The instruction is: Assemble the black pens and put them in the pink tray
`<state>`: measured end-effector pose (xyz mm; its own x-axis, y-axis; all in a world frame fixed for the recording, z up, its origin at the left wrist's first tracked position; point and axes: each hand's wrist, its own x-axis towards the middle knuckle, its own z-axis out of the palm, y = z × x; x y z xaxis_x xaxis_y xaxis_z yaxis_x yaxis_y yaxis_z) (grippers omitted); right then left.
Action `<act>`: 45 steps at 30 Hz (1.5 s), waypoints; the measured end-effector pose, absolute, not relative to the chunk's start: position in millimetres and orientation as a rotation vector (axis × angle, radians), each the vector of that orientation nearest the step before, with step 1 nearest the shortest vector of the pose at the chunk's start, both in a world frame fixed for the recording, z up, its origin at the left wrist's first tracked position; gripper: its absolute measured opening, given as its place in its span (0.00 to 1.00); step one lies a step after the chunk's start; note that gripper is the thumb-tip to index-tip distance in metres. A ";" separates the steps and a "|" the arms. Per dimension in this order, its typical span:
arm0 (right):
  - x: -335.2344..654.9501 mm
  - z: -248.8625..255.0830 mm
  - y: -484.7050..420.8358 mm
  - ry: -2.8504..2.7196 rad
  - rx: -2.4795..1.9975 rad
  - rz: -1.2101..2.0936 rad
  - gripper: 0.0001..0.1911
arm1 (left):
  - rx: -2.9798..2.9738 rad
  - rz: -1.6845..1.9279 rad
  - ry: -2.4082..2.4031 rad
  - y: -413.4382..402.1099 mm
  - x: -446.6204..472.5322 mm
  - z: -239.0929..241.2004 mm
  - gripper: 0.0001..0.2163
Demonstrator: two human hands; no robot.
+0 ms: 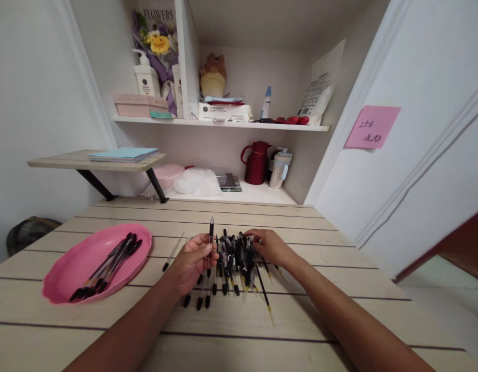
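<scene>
My left hand [192, 261] is closed around a black pen [210, 243], which it holds upright with the tip pointing up. A pile of black pens and pen parts [235, 263] lies on the wooden table [262, 320] just to its right. Over the pile's far right side, my right hand [268, 245] has its fingers curled onto the pens; what it grips is hidden. A pink oval tray [68, 274] at the left holds several assembled black pens [107, 266].
A clear pen refill [173, 253] lies alone between tray and pile. Behind the table, shelves carry a red kettle [256, 163], a white jug [280, 168], bottles, boxes and a wipes pack. A pink note [372, 126] sticks on the right wall.
</scene>
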<state>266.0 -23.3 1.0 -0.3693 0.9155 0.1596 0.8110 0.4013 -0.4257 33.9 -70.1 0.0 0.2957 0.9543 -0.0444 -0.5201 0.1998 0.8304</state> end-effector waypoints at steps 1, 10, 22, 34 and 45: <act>264.7 1.3 -24.7 -2.356 -1.455 0.357 0.20 | 0.816 1.136 0.653 -70.2 33.9 -0.3 0.10; 259.0 11.5 -37.7 -2.593 -1.489 -0.031 0.11 | 0.833 1.119 0.663 -70.8 35.1 -2.0 0.09; 247.6 22.6 -42.9 -1.969 -1.091 0.813 0.09 | 1.107 1.036 0.843 -81.2 45.5 1.2 0.09; 249.7 22.3 -39.9 -1.825 -0.981 0.750 0.13 | 1.218 1.036 0.905 -80.4 46.4 -2.5 0.10; 254.0 29.2 -44.7 -2.079 -0.933 0.505 0.13 | 1.316 0.967 1.105 -80.8 45.9 2.6 0.15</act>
<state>254.0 -44.7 29.2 -0.4211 0.7587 0.4970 0.4461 0.6503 -0.6149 45.9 -80.8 2.6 0.2290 0.9715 -0.0614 0.0688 0.0468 0.9965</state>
